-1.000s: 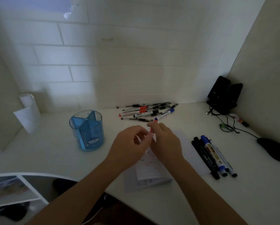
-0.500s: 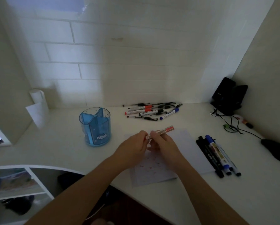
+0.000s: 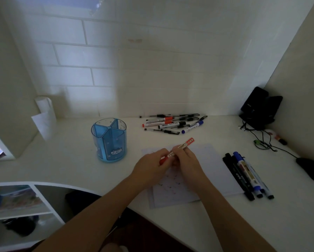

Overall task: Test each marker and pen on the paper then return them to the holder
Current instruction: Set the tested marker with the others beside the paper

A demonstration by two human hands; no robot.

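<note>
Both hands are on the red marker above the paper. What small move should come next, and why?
Probably press the cap home with the left hand, which pinches the red marker at its red end while the right hand holds the barrel. The paper bears red scribbles, so testing looks done.

Dim corner, low light. Back wall (image 3: 161, 57) of white brick-pattern tiles with pale grout lines. A cooler, bluish patch of light (image 3: 70, 73) lies across its left half. Right side wall (image 3: 303, 66) is plain cream and meets the back wall in shadow. White desk (image 3: 52, 166) with a curved front edge. Below left, a white open shelf unit (image 3: 49, 213). Under the desk, dark reddish-brown floor (image 3: 152, 233).
</note>
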